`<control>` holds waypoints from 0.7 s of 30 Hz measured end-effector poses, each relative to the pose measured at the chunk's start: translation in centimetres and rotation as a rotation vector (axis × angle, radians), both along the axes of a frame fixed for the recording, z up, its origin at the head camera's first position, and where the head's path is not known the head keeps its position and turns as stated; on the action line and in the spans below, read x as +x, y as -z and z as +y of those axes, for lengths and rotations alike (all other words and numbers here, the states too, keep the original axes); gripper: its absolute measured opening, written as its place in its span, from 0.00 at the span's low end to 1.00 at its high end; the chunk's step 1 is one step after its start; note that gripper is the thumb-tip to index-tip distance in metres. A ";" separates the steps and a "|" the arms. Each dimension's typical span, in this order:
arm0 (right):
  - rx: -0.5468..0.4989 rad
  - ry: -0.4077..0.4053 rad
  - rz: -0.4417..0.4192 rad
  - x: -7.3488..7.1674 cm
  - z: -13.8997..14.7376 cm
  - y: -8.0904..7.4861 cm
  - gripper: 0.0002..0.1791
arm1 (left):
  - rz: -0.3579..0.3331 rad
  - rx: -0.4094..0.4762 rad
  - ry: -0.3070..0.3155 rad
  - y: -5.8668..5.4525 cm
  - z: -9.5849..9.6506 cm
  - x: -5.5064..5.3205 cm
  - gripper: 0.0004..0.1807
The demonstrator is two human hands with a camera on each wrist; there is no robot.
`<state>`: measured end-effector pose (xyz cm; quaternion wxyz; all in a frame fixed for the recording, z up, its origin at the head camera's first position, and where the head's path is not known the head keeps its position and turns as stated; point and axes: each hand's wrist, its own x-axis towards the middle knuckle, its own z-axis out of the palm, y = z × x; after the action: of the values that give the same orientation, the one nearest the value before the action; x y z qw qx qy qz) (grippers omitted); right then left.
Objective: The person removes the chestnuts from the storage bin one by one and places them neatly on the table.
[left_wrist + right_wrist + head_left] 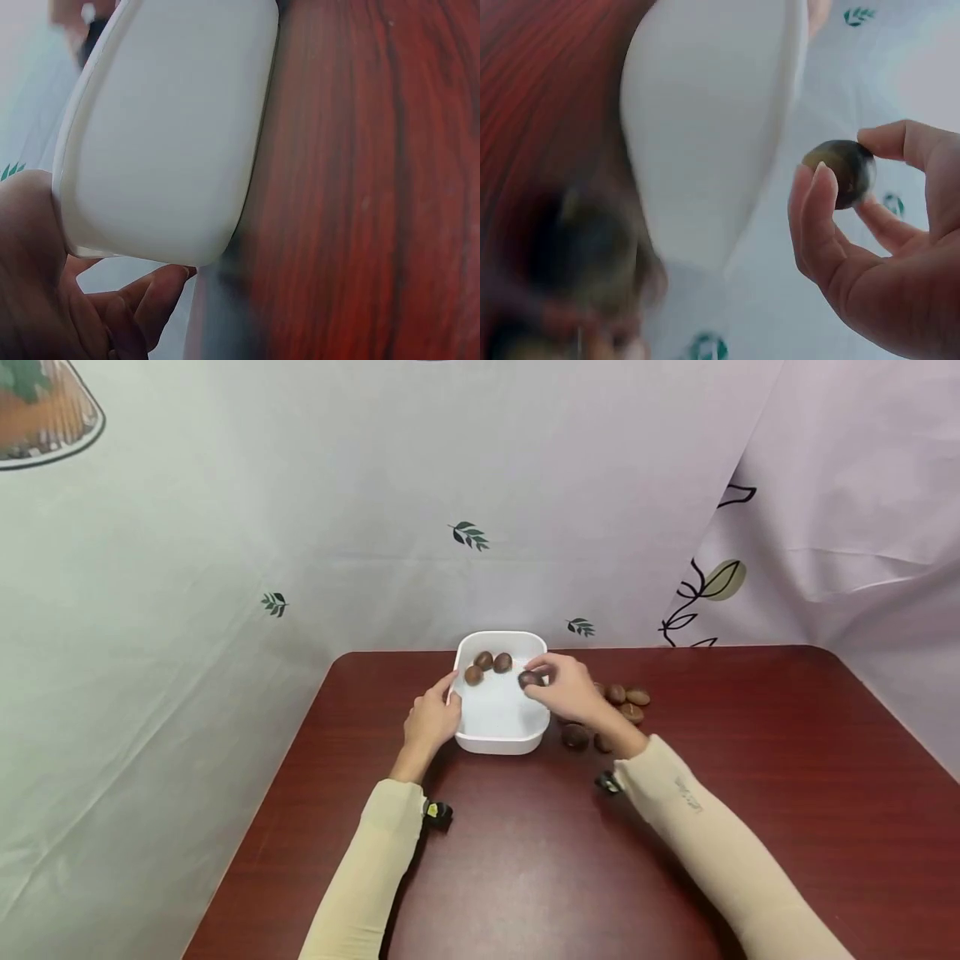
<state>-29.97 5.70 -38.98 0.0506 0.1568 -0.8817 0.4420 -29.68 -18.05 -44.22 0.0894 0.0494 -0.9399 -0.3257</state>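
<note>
A white plastic tray [498,745] stands near the table's back edge, with several shiny brown chestnuts [483,661] at its far end. At the tray's left side my left hand [433,718] holds the rim; in the left wrist view its fingers [161,300] bend round one end of the tray. Over the tray's right part, my right hand [566,689] pinches a dark chestnut [844,172] between thumb and fingertips. The right wrist view shows this chestnut held clear of the tray wall [705,127]. More chestnuts [575,736] lie on the table right of the tray, partly hidden by my right hand and wrist.
The dark red wooden table [525,860] meets a pale printed cloth [360,568] behind and at the sides. A small black wrist camera [438,815] sits at my left cuff, another camera [608,782] at the right cuff.
</note>
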 end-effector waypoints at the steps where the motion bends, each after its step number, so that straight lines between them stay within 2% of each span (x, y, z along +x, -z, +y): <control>1: 0.013 0.005 0.000 0.4 1.0 -0.2 0.18 | -0.004 -0.001 0.001 -0.1 0.0 0.0 0.27; 5: 0.081 0.018 -0.016 1.9 5.1 -0.5 0.18 | -0.014 -0.006 0.004 -0.2 0.0 0.1 0.27; 10: 0.214 0.017 -0.062 3.4 9.0 0.4 0.18 | -0.002 -0.001 0.000 -0.2 -0.2 0.1 0.27; 16: 0.327 0.004 -0.108 4.5 11.5 1.7 0.17 | -0.008 -0.004 -0.008 -0.3 -0.3 0.1 0.27; 21: 0.338 0.014 -0.145 5.0 12.5 2.4 0.17 | -0.020 -0.012 -0.001 -0.2 0.0 0.0 0.27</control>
<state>-25.02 18.17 -41.40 -0.0371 0.1246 -0.9459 0.2973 -29.65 -18.09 -43.99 0.0805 0.0525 -0.9427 -0.3195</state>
